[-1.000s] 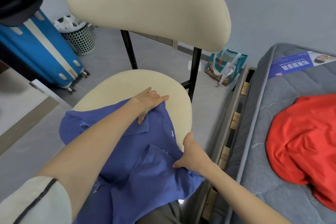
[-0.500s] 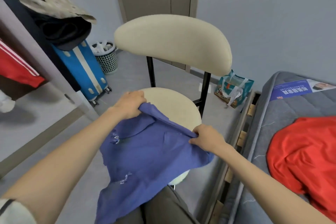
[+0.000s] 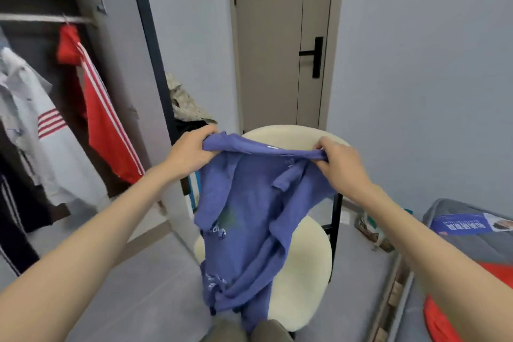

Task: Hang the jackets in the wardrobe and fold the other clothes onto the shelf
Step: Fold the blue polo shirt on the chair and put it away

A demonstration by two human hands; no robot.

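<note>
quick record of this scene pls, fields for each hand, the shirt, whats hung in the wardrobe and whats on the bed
left hand: grips the top edge of the blue shirt
right hand: grips the same top edge, further right
blue shirt: held up unfolded, hanging in front of the cream chair
hung up: red jacket and white jacket on the rail
bed: red garment on the mattress

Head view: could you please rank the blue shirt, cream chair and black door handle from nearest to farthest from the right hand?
1. Blue shirt, gripped by the right hand.
2. Cream chair, just behind and below.
3. Black door handle, far back.
</note>
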